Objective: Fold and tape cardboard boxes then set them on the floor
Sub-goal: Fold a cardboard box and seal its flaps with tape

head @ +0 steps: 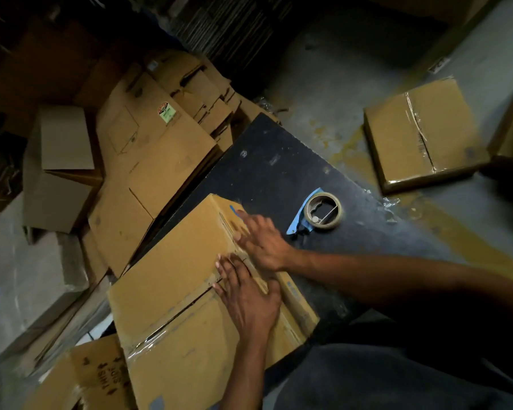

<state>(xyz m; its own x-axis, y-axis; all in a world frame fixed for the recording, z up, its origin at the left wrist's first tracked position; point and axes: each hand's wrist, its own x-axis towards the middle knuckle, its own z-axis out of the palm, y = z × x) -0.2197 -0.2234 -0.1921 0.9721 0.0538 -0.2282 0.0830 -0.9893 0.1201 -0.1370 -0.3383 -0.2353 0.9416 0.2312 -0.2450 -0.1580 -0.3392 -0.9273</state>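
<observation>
Cardboard box [172, 279] overhanging black table [279, 167] edge

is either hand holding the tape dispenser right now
No, the tape dispenser lies alone on the black table while the left hand and right hand press flat on the box.

The tan-brown cardboard box [190, 276] under the hands carries a short blue pen stroke near its far corner and a glossy clear strip of tape along its seam, and it lies on a black speckled table [279, 161]. The beige ring of tape sits in a light-blue tape dispenser [317, 213]. The grey concrete floor [338, 84] shows worn yellow paint patches, the sealed brown cardboard box [421, 134] there bears shiny clear tape, and a flattened brown carton [160, 143] has a red, white and green sticker [166, 112].
</observation>
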